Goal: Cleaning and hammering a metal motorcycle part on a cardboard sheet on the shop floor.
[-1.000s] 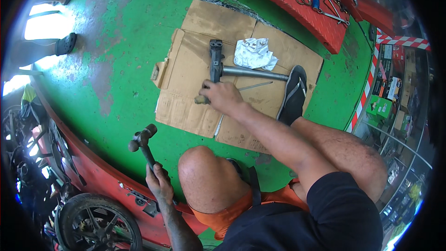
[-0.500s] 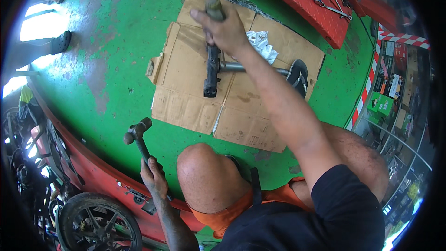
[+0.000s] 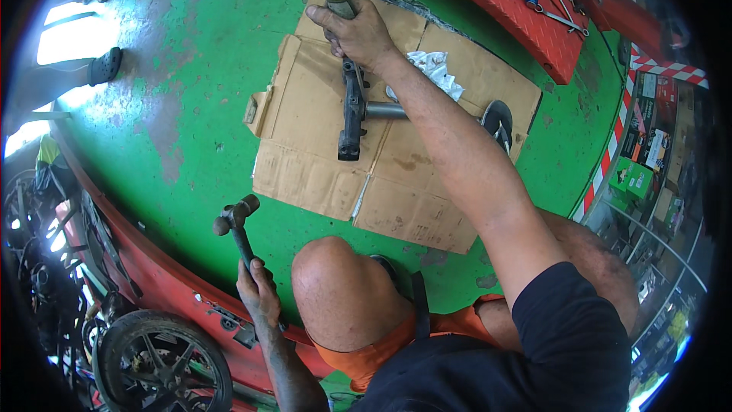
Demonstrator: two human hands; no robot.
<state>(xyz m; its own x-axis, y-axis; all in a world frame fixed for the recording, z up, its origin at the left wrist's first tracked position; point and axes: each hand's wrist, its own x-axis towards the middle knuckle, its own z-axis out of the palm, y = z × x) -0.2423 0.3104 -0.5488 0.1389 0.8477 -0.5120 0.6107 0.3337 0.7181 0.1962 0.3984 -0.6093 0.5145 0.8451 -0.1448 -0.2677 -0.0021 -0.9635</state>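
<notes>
My right hand (image 3: 358, 30) held a short grey metal tube (image 3: 338, 0), fingers wrapped round it, above the dark T-shaped metal part (image 3: 352, 111) on flat brown cardboard (image 3: 305, 160). My left hand (image 3: 258, 290) gripped a black hammer (image 3: 235, 217), not swung yet.

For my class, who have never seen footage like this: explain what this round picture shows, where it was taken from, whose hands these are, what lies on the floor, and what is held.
The picture comes from a wide fisheye camera worn on a person's head, looking down, so straight edges bend near the rim. No machine is at work, only the person's two bare hands. The person crouches on a green painted floor, one bare knee showing. The left hand grips the handle of a dark metal hammer, held apart from the work. The right hand reaches forward and grips a grey cylindrical piece at the far end of a dark T-shaped metal part. That part lies on a flattened brown cardboard sheet, beside a crumpled white rag and a black sandal.
</notes>
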